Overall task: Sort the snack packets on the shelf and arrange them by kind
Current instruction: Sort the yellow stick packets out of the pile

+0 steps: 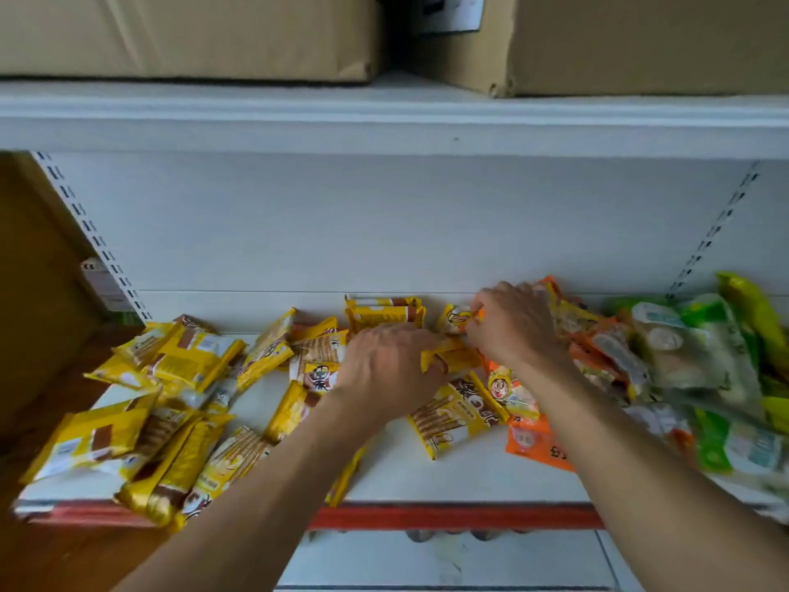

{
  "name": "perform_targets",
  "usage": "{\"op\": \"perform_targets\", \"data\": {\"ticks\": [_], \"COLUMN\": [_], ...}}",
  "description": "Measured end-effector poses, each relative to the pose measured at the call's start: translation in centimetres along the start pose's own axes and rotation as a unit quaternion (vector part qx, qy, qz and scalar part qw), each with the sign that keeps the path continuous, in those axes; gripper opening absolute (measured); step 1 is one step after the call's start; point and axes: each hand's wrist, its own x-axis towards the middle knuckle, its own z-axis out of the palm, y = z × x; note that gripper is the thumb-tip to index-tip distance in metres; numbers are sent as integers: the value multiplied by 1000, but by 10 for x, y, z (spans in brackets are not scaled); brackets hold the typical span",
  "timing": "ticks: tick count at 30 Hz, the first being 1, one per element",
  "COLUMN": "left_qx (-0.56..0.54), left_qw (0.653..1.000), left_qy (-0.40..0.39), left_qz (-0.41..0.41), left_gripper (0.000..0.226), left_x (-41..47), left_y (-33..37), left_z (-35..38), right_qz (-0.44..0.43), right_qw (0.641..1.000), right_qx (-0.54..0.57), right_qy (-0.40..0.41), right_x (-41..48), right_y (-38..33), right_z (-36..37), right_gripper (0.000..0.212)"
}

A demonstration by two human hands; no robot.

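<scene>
Snack packets lie on a white shelf point(448, 476). Several yellow biscuit-stick packets point(179, 361) are heaped on the left and in the middle. Orange packets point(538, 442) lie right of centre, and green packets point(726, 446) fill the far right. My left hand point(384, 369) reaches into the middle of the shelf, its fingers curled round a yellow packet point(452, 356). Just behind it, my right hand point(516, 326) pinches a small orange-and-yellow packet point(454, 319). The two hands nearly touch.
A red price strip point(452, 517) runs along the shelf's front edge. The shelf above carries cardboard boxes point(192, 36). A brown wooden panel point(38, 301) bounds the left side. Slotted uprights point(94, 237) stand at the back corners.
</scene>
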Motion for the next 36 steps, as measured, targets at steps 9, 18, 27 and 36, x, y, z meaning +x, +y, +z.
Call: {"op": "perform_targets", "data": {"ticks": [9,18,27,36], "left_qx": [-53,68,4,-70], "left_qw": [992,966,992,981], "left_qy": [110,-94,2,90], "left_qz": [-31,-230,-127,-155], "left_gripper": [43,105,62,83], "left_x": [-105,-194,-170,-133], "left_y": [-119,-218,-210,-216], "left_z": [-54,-48,-23,-17], "right_qz": [-120,-101,-49,-75], "right_qw": [981,991,991,970], "right_qx": [145,79,123,191], "right_qy": [41,-32,4,134], "right_x": [-55,-109,-115,-83], "right_y": [-165,-211,-213,-222], "right_z": [28,89,92,73], "right_gripper": [53,69,62,40]}}
